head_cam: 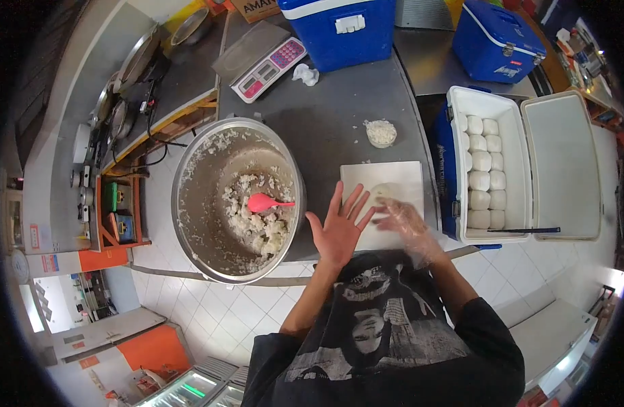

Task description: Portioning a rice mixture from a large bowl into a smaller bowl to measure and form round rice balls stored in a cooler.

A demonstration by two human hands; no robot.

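My left hand (340,231) is bare, palm up with fingers spread, and holds nothing. Close beside it my right hand (406,226) wears a thin clear plastic glove and is blurred; its fingers look apart, with nothing seen in them. Beneath both hands lies a white sheet (360,173), partly covered by them. A pale round lump (382,190) rests on that sheet just beyond my right fingers. Further back stands a small cup of white rice (381,133). To the left, a big metal pot (200,244) contains leftover rice (261,234) and a pink rice paddle (263,203).
Right of the grey table (327,112), an open cooler box (456,168) holds several rounded white packets (479,162); its lid (563,168) leans outward. At the back are a digital scale (268,68), crumpled white plastic (305,75) and two shut blue coolers (337,46).
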